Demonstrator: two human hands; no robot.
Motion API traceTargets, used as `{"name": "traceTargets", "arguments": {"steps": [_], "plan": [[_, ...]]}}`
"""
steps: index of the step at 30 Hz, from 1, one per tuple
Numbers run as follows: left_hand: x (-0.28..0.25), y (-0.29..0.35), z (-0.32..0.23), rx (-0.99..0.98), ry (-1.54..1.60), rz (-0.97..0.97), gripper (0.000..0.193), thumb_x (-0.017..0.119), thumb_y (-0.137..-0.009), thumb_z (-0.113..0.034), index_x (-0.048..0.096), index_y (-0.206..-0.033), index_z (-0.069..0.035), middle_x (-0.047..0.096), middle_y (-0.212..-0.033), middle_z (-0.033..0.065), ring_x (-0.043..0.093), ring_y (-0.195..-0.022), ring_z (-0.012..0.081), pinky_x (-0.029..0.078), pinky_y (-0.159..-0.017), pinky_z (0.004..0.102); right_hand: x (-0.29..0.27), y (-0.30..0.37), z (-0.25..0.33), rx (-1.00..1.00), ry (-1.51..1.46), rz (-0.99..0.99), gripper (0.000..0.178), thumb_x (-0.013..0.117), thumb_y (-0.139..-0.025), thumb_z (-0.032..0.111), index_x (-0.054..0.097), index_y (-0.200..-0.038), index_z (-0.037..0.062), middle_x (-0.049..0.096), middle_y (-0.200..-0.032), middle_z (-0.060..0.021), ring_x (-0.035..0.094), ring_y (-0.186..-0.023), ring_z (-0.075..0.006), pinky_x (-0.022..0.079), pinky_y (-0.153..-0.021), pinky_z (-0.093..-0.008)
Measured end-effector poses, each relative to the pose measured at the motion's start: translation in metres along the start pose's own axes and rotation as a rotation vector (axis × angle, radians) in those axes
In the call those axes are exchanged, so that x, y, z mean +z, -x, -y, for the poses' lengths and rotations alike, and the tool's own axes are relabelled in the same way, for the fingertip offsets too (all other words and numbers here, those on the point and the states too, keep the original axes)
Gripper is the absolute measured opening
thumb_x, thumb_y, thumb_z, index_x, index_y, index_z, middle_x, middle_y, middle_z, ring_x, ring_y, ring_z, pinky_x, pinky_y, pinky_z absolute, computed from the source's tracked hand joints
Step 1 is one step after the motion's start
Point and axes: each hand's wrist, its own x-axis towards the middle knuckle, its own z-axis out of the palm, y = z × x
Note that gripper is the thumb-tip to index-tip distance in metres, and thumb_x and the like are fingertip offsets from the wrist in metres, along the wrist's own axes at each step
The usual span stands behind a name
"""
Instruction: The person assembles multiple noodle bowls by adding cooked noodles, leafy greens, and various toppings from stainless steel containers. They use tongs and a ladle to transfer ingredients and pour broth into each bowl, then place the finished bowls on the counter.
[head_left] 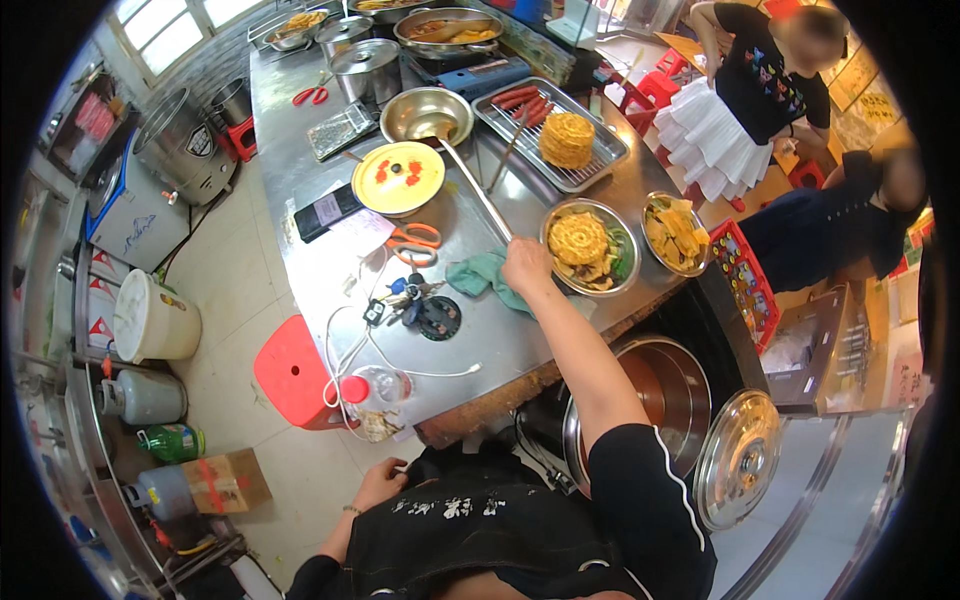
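My right hand (527, 265) is closed around the end of a long metal ladle handle (480, 190). The ladle's far end rests in a steel mixing bowl (410, 112), its tip hard to make out. Just right of that hand stands a steel bowl (582, 248) with a round yellow fried noodle cake, greens and brown pieces. A green cloth (485, 275) lies beneath and beside my right wrist. Low by my black apron, apart from the table, my left hand (380, 482) hangs with loosely bent fingers and nothing visible in it.
A wire-rack tray (600, 180) holds stacked noodle cakes and sausages. Orange scissors (415, 243), keys (410, 295), a white cable and a phone (328, 212) lie on the steel table. Below its front edge sits a large pot (690, 375). Two people stand beyond, at right.
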Motion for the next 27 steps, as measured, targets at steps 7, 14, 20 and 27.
{"name": "traceTargets", "arguments": {"steps": [7,14,20,27], "plan": [[-0.034,-0.003,0.057,-0.036,0.077,-0.049,0.036,0.062,-0.08,-0.014,0.062,-0.113,0.0,0.068,-0.078,0.0151,0.067,-0.071,0.0219,0.052,-0.068,0.0339,-0.014,-0.011,0.042,0.247,-0.053,-0.024,0.027,0.063,-0.073,0.014,0.067,-0.097,0.0004,0.069,-0.098,-0.0204,0.067,-0.096,-0.0346,0.052,-0.081,-0.0453],[-0.05,-0.026,0.038,0.02,-0.036,0.052,0.036,0.061,-0.081,-0.017,0.061,-0.114,-0.002,0.069,-0.083,0.0153,0.067,-0.077,0.022,0.052,-0.071,0.0341,-0.048,0.024,0.043,0.185,-0.49,-0.184,0.03,0.065,-0.068,0.016,0.067,-0.093,-0.001,0.069,-0.083,-0.0179,0.067,-0.078,-0.0326,0.052,-0.074,-0.041],[-0.03,-0.042,0.037,0.216,-0.07,0.216,0.035,0.059,-0.086,-0.017,0.058,-0.118,-0.001,0.069,-0.09,0.0154,0.067,-0.082,0.0223,0.052,-0.073,0.035,-0.123,0.194,-0.048,0.308,-1.17,-0.099,0.019,0.063,-0.082,0.007,0.063,-0.1,-0.0002,0.056,-0.061,-0.0019,0.05,-0.045,-0.0082,0.037,-0.04,-0.0231],[0.041,-0.046,-0.084,0.557,-0.154,0.129,0.026,0.059,-0.087,-0.012,0.062,-0.111,-0.001,0.069,-0.088,0.0138,0.067,-0.082,0.0196,0.052,-0.074,0.0328,-0.191,0.447,-0.107,0.641,-1.122,-0.106,0.017,0.056,-0.086,0.001,0.055,-0.104,-0.001,0.05,-0.057,-0.0001,0.045,-0.039,-0.0071,0.035,-0.037,-0.0219]]}}
